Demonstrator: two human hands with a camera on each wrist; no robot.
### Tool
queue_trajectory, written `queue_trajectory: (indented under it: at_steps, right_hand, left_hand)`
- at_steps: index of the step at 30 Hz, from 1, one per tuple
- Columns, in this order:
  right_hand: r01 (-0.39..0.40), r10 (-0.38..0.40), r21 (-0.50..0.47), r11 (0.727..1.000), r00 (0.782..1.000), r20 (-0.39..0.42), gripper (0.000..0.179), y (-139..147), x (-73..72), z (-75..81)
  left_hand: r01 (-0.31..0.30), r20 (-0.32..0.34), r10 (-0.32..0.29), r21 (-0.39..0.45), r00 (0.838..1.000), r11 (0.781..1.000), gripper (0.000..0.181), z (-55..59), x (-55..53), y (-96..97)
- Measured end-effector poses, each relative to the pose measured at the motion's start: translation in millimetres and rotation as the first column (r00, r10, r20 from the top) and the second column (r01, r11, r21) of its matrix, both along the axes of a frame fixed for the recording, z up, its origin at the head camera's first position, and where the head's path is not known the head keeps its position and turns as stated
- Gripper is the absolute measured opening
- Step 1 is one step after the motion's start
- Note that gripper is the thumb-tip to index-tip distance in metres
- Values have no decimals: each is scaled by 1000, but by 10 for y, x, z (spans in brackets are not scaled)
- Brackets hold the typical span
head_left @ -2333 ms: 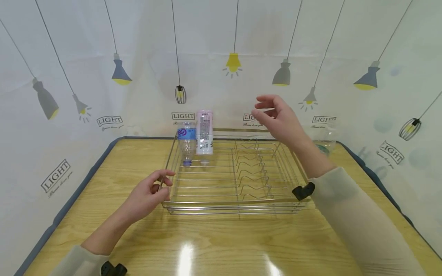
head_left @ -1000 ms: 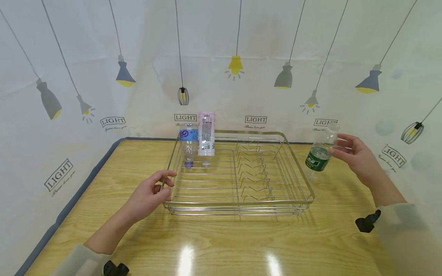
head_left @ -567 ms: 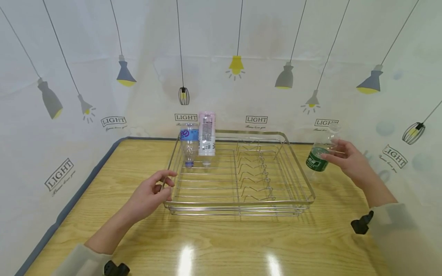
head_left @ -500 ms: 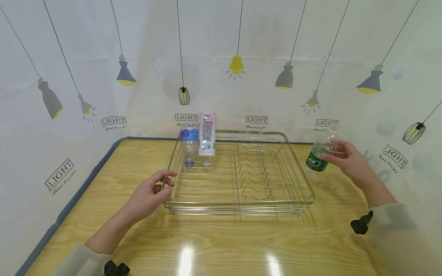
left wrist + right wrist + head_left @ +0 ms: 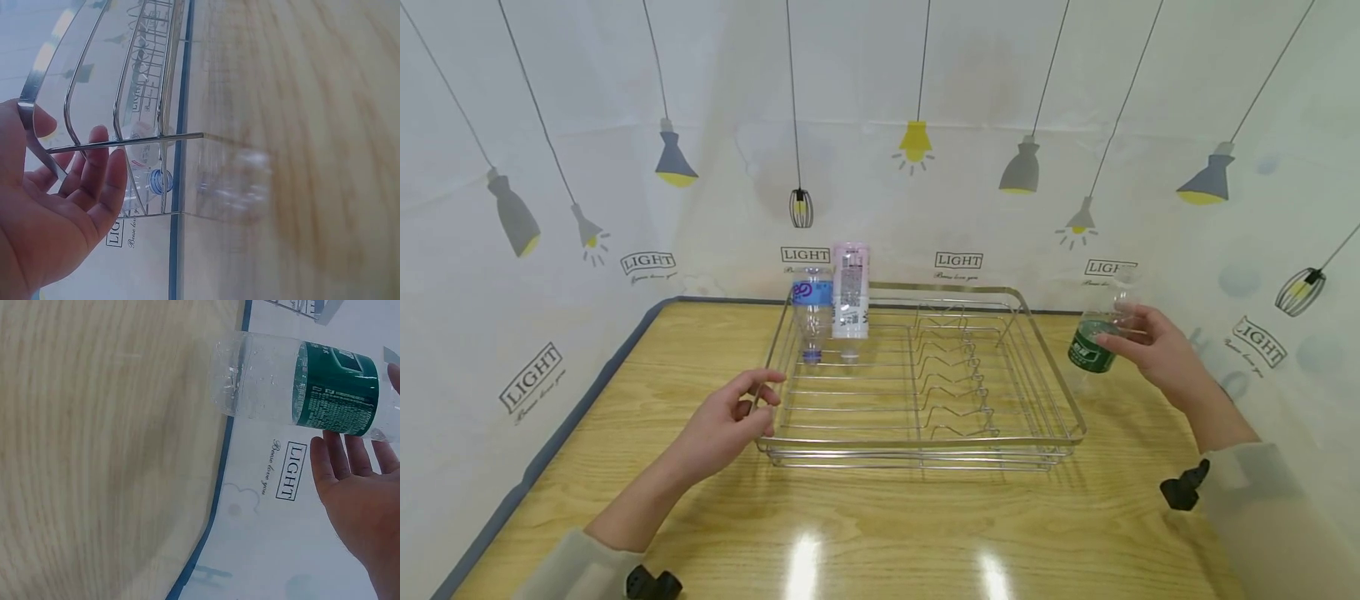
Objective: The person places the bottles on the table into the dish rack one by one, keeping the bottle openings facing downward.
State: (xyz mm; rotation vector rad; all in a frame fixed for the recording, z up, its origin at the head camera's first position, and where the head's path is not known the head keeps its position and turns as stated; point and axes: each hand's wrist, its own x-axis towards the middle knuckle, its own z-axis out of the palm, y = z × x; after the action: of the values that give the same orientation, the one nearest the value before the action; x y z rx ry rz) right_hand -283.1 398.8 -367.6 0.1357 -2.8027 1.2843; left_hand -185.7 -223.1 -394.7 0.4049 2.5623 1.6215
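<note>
Metal wire rack (image 5: 921, 443) holds a blue-labelled bottle (image 5: 812, 293) and a pink-and-white bottle (image 5: 851, 292), both neck-down; the left hand (image 5: 721, 427) grips it at left while the right hand (image 5: 1165, 357) clasps a green-labelled bottle (image 5: 1091, 347) just right of the rack.

The wall covering (image 5: 865, 200) repeats "LIGHT" (image 5: 958, 261) above "love you"

A wood-grain table (image 5: 880, 521) spans the lower half of the head view, its glossy top throwing back two bright light patches (image 5: 803, 562) at the bottom of the frame. A dark blue strip (image 5: 175, 262) borders its left, far and right edges. At center, a wire rack (image 5: 917, 442) sits directly on the wood. At center right, beside the rack, a green-labeled bottle (image 5: 1087, 350) appears to stand upright.
</note>
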Motion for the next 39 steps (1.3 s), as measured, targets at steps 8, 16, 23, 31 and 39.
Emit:
queue_trajectory:
  at_steps: [8,16,23,31,39]
  right_hand:
    - [23,-29,-72,997,995,-95,76,-85,72,246]
    - [12,-38,-129,992,980,-196,70,-370,191,519]
    - [-63,23,-141,988,962,-273,67,-770,266,741]
    - [-197,174,-43,979,934,-312,71,-1217,331,853]
    - [-277,268,12,961,919,-289,74,-1592,387,890]
  left_hand:
    - [-10,-32,9,-29,999,1000,45,18,-4,-20]
    - [-47,-93,33,-152,995,987,46,101,0,-89]
    - [-111,-188,85,-135,978,985,43,247,-25,-93]
    - [-108,-253,80,-101,964,989,39,466,-98,101]
    - [25,-264,-34,-38,964,999,41,621,-240,456]
